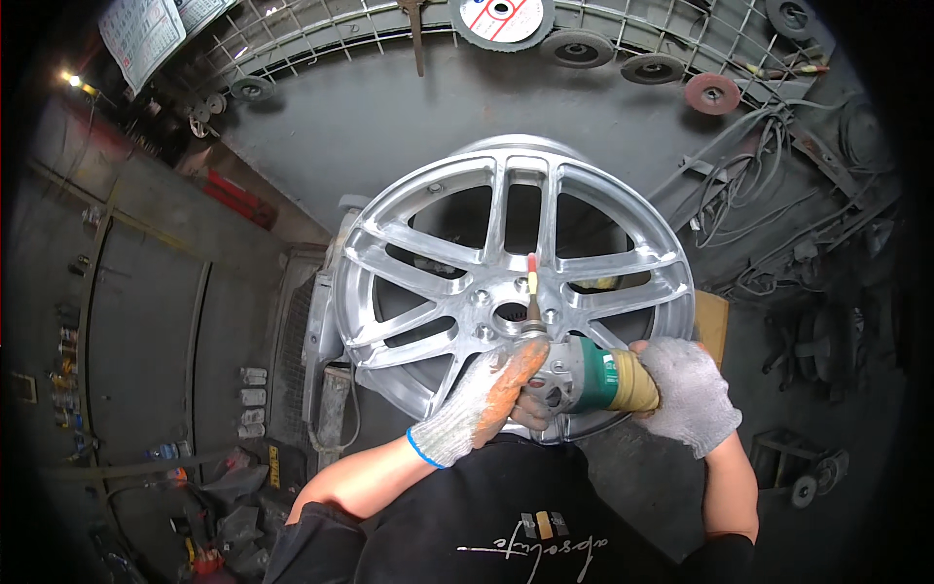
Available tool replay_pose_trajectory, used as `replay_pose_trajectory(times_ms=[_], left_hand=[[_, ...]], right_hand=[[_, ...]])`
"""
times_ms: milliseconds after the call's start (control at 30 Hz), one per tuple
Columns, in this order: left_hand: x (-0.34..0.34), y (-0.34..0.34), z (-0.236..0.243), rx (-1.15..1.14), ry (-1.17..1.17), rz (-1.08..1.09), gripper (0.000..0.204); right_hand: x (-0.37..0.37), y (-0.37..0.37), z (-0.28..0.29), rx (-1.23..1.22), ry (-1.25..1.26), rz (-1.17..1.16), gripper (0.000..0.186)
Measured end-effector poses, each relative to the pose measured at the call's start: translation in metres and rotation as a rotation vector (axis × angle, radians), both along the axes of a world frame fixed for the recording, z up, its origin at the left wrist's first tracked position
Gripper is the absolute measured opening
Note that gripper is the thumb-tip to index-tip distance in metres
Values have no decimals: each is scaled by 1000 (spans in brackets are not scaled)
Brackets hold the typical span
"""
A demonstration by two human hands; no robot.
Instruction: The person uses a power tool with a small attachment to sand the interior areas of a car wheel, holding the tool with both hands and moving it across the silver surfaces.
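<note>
A silver multi-spoke alloy wheel (608, 265) lies in front of me, its face turned up toward me. Over its lower spokes I hold a green power grinder (595, 374) with tan tape around its body. From the grinder's head a tapered bit (533, 284) with a red tip points away from me over the hub. My left hand (482, 399), in a white knit glove with orange-coated fingers, is closed around the grinder's grey head. My right hand (689, 394), in a greyish knit glove, grips the taped rear end of the body.
Along the far wall, a wire rack (331, 34) carries several abrasive discs, among them a reddish disc (712, 94). Bundled cables (754, 170) hang at the right. A tan board (711, 326) stands beside the wheel. Small cans (253, 399) line the left side.
</note>
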State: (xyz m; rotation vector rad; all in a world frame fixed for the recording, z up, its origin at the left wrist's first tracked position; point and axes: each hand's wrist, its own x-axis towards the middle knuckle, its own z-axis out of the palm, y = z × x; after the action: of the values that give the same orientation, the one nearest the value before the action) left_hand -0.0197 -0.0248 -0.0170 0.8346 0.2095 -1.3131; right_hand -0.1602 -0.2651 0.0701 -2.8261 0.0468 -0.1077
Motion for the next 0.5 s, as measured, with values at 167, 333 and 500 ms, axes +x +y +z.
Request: replay_pose_trajectory(times_ms=[167,333,500], left_hand=[[-1,6,-5,-37,-32,17,24],[-2,0,3,-54,-53,-22,33],[-5,-7,22,-34,-356,-50,44]], right_hand=[[1,1,-1,-10,-35,21,61],[2,-3,0,-5,6,40,64],[1,-11,5,-59,-24,70,67]])
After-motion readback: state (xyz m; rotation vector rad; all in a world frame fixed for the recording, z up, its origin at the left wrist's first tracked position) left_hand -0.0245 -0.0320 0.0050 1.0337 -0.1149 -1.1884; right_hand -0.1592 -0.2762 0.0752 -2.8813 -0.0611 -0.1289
